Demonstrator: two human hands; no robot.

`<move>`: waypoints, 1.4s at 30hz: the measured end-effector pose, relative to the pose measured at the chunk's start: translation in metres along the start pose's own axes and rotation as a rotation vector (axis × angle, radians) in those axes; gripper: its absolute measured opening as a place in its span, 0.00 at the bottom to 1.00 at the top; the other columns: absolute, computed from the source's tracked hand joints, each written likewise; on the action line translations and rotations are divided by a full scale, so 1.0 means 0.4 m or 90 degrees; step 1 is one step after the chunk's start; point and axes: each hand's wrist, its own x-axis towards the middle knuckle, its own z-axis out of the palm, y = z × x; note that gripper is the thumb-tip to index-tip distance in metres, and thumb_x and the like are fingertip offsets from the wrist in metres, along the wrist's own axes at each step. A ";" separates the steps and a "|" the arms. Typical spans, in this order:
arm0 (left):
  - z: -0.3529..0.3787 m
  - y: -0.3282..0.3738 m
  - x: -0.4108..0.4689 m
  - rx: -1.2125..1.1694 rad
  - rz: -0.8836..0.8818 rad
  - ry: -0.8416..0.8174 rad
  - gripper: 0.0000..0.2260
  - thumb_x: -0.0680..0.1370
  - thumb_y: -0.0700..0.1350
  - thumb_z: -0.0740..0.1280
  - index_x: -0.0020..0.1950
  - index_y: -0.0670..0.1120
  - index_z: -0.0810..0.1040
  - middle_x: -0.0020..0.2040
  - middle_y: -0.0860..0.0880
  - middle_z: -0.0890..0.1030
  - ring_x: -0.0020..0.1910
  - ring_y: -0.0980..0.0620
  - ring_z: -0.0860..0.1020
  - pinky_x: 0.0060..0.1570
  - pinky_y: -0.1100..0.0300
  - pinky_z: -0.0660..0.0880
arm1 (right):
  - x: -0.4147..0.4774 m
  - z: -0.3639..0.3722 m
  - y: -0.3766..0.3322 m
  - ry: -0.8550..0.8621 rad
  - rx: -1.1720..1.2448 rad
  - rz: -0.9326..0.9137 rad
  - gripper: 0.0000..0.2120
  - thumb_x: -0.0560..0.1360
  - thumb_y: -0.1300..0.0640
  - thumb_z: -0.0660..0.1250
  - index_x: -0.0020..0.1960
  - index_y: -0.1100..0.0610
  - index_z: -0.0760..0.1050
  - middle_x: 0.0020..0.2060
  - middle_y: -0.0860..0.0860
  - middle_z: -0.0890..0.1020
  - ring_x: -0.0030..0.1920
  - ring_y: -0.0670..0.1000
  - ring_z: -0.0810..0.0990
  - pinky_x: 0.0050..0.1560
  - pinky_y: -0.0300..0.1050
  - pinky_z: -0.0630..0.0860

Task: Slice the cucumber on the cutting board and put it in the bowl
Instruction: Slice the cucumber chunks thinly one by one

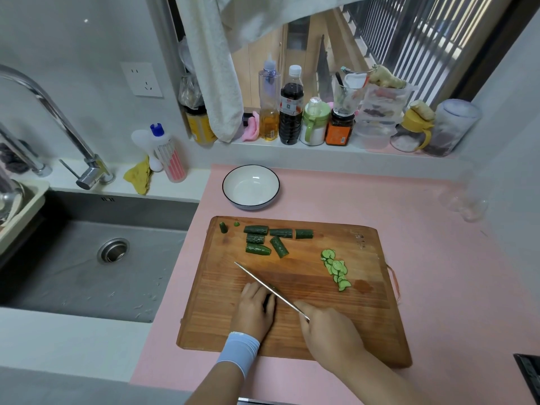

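Note:
A wooden cutting board (306,323) lies on the pink counter. Several dark green cucumber chunks (270,239) sit at its far left, with two small end bits (223,228) beside them. A pile of thin slices (336,268) lies at the right. My left hand (255,309) curls over a cucumber piece (266,301), mostly hidden under the fingers. My right hand (328,331) grips the handle of a knife (268,287), whose blade runs along the left hand's fingers. A white bowl (251,187) with a dark rim stands empty behind the board.
A steel sink (96,258) with a tap (58,118) lies to the left. Bottles and jars (292,112) line the window sill behind. A dish-soap bottle (169,153) and yellow cloth (138,176) stand by the sink. A clear glass (467,200) is at the right.

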 end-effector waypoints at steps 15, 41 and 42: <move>-0.007 0.000 -0.007 -0.017 0.016 0.001 0.11 0.69 0.32 0.74 0.49 0.42 0.82 0.47 0.48 0.81 0.48 0.50 0.74 0.56 0.67 0.69 | -0.010 0.013 0.000 0.014 -0.011 -0.008 0.20 0.84 0.46 0.53 0.74 0.38 0.66 0.49 0.49 0.85 0.49 0.55 0.82 0.45 0.47 0.74; -0.007 -0.003 -0.015 -0.019 0.002 0.001 0.08 0.71 0.35 0.72 0.49 0.43 0.82 0.47 0.48 0.80 0.48 0.50 0.75 0.55 0.65 0.71 | -0.008 0.020 0.006 0.012 -0.016 -0.020 0.20 0.83 0.47 0.53 0.74 0.40 0.67 0.49 0.49 0.84 0.49 0.55 0.82 0.46 0.48 0.76; -0.007 -0.005 -0.014 -0.023 0.004 0.000 0.10 0.70 0.33 0.73 0.50 0.43 0.82 0.48 0.48 0.81 0.50 0.50 0.75 0.57 0.66 0.70 | -0.013 0.020 0.004 0.013 -0.021 -0.027 0.20 0.83 0.47 0.53 0.74 0.40 0.66 0.49 0.49 0.84 0.49 0.55 0.82 0.46 0.49 0.76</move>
